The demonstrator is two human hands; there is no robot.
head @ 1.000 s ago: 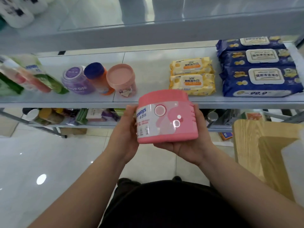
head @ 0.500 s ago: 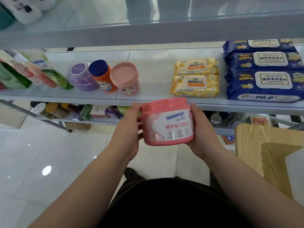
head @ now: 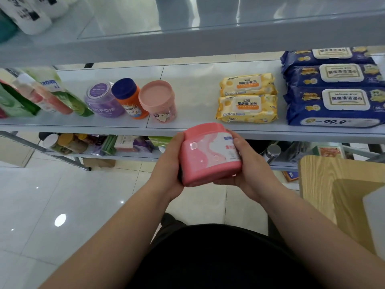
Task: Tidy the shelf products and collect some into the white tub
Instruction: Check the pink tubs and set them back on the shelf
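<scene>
A pink jar (head: 209,155) is held up in both hands in front of the shelf (head: 193,94), just below its front edge and over the tiled floor (head: 62,195), tipped so its lid points away toward the shelf. The left hand (head: 169,165) clasps the jar's left side, its palm flat against the wall and most of its digits hidden behind the jar. The right hand (head: 251,170) cups the other side, its fingers (head: 226,181) curled under the jar's base and the thumb lying over the label. On the shelf stand a purple jar (head: 103,100), an orange bottle (head: 130,100) with a blue cap and a pink-lidded pot (head: 157,101), touching in a row. Green pouches (head: 55,88) lean at the left. Two yellow wipe packs (head: 246,99) lie further right, with blue wipe packs (head: 331,88) beside them. At the right edge a white tub (head: 375,222) sits on a wooden worktop (head: 320,182), only partly in view.
</scene>
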